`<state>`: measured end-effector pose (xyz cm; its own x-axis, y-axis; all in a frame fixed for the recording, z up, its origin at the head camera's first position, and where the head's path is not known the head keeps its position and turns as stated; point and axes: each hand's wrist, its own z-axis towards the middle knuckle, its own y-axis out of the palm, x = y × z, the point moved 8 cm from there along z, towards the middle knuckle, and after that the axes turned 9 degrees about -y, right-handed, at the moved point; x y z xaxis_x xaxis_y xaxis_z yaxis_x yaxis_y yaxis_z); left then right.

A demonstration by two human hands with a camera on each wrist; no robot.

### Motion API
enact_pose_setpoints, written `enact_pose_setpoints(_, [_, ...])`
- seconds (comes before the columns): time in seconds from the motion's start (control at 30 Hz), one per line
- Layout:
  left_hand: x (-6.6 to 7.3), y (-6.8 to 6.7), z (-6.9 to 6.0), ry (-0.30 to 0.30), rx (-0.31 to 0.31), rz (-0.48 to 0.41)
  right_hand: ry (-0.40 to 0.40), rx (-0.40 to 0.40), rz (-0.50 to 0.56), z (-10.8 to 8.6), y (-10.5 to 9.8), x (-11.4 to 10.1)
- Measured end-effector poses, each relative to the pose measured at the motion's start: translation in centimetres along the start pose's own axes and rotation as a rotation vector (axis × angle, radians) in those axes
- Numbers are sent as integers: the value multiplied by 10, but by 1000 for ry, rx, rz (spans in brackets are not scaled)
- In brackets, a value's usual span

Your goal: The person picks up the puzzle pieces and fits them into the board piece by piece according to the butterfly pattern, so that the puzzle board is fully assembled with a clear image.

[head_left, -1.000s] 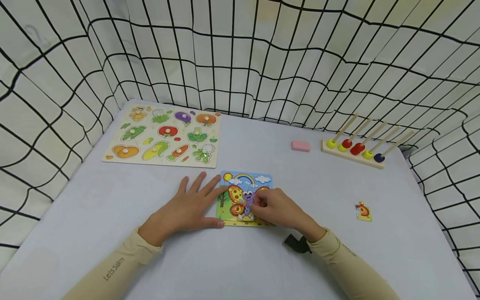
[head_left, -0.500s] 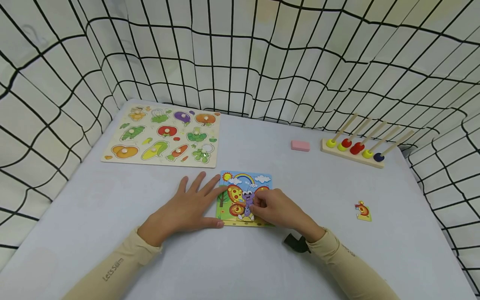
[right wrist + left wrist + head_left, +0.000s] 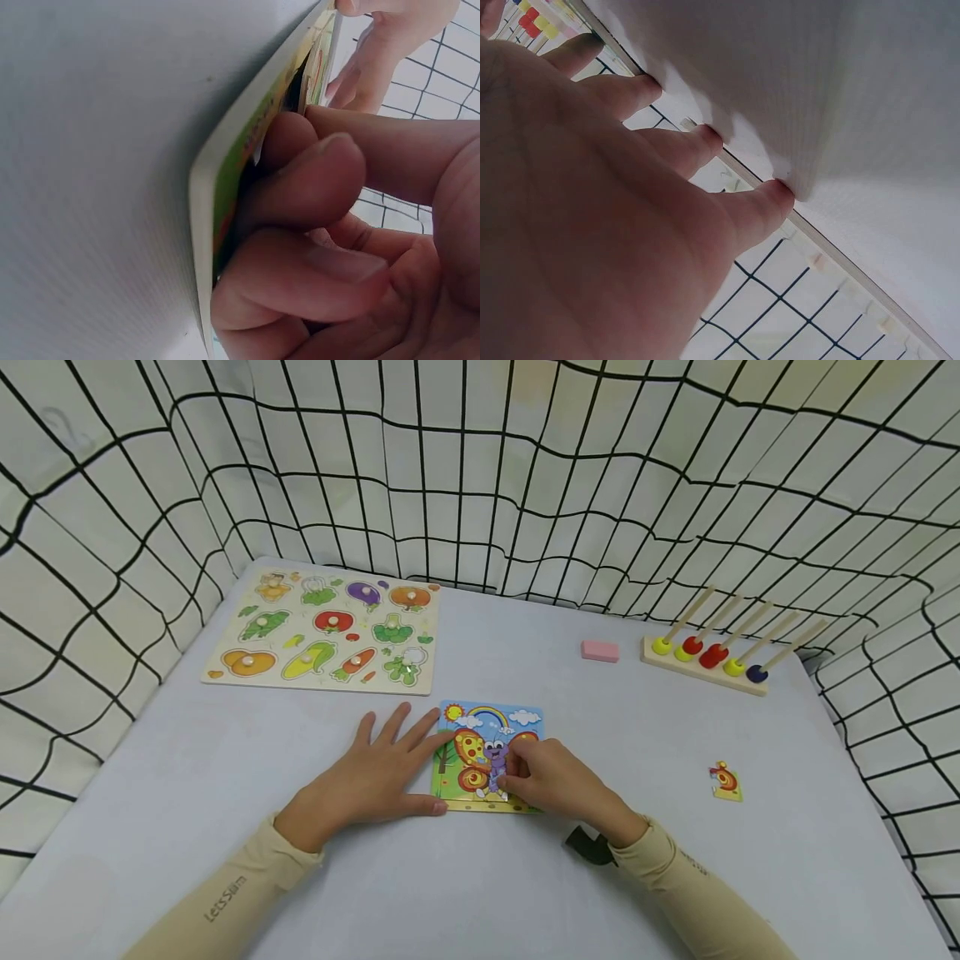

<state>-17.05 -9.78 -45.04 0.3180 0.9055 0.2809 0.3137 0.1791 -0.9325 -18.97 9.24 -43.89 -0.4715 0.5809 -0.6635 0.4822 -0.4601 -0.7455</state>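
A small butterfly jigsaw puzzle (image 3: 491,714) lies flat on the white table in the head view. My left hand (image 3: 371,781) is spread at its left side, with index fingertip and thumb touching the board's edge. In the left wrist view the fingers of that hand (image 3: 592,202) rest on the table. Over the lower right of the puzzle, my right hand (image 3: 566,785) has curled fingers, its thumb and index pinching the edge of a puzzle piece (image 3: 495,783) with the purple butterfly body. Those fingers hide the board's lower right part. A loose puzzle piece (image 3: 726,782) lies farther right.
A vegetable peg puzzle (image 3: 303,618) lies at the back left. A pink block (image 3: 600,651) and a wooden bead counter (image 3: 705,667) with upright pegs stand at the back right. A black object (image 3: 590,846) is by the right wrist. Black netting (image 3: 465,493) encloses the table.
Hardly anything differs. The right hand's fingers have shifted very slightly at the piece; the left hand and the loose piece hold their places.
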Motion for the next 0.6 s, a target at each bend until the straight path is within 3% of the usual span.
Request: enact_pose_setpoints(0.6, [2,-2,-1,-1,5,6,-29,-31,-48,1,3,-3])
